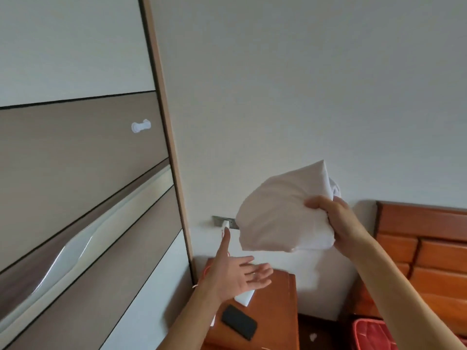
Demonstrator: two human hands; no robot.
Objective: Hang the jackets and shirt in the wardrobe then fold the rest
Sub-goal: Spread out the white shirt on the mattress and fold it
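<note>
My right hand (333,223) grips a folded white garment (280,210) by its right edge and holds it up in front of the wall. The cloth is a thick, rounded bundle, and I cannot tell which kind of garment it is. Below and to the left of the bundle, my left hand (235,271) is open with its palm up and fingers spread, not touching the cloth. The wardrobe (83,173) fills the left side, its grey and brown sliding doors closed in this view.
A wooden nightstand (275,311) stands under my hands, with a black phone (238,325) and a white object on it. A wall socket (225,221) holds a plugged charger. The wooden headboard (424,251) and red bedding (371,334) are at the right.
</note>
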